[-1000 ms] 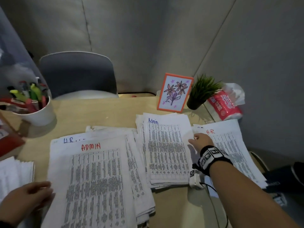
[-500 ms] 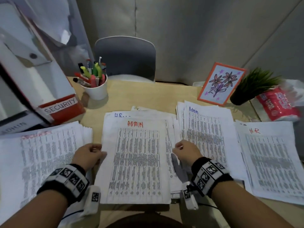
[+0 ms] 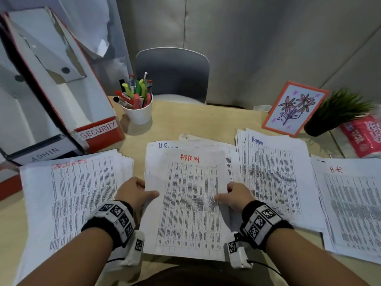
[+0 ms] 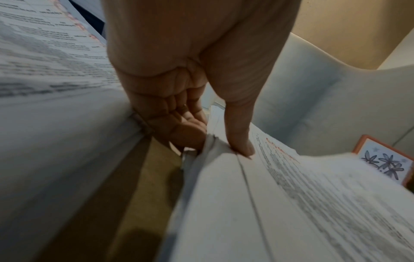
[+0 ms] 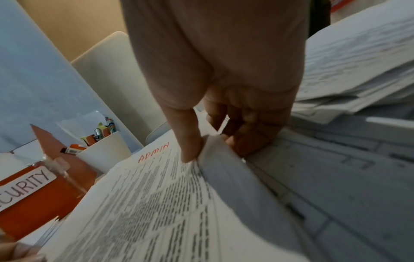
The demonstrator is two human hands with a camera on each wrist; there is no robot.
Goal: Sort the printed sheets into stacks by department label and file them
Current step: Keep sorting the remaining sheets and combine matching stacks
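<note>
A: Where is the middle stack, the one headed ADMIN in red, relative to the fingers?

B: Between the two hands. The left hand grips its left edge: in the left wrist view the thumb presses on the top sheet and the curled fingers go under the edge. The right hand does the same on the right edge, thumb on top, fingers curled beneath. So both hands are closed round the stack, pinching it at mid-height.

A: Is it off the table?

B: The gripped edges look raised in the wrist views. Whether the whole stack is clear of the surface, I cannot tell.

A: What crowds it?

B: Just left lies the SECURITY stack; the left hand sits in the narrow gap between them. Just right, the blue-lettered Admin stack, its left edge touching or overlapped by loose sheets under the middle stack. Further right, the H.R stack, running past the picture's edge. A sheet marked H.R in blue pokes out from the far edge.

A: Free room?

B: A band of bare table on the far side, reaching to the pen cup, the flower card and the potted plant. Far left stand the file boxes, SECURITY box and ADMIN box, near the SECURITY stack's far edge.
</note>
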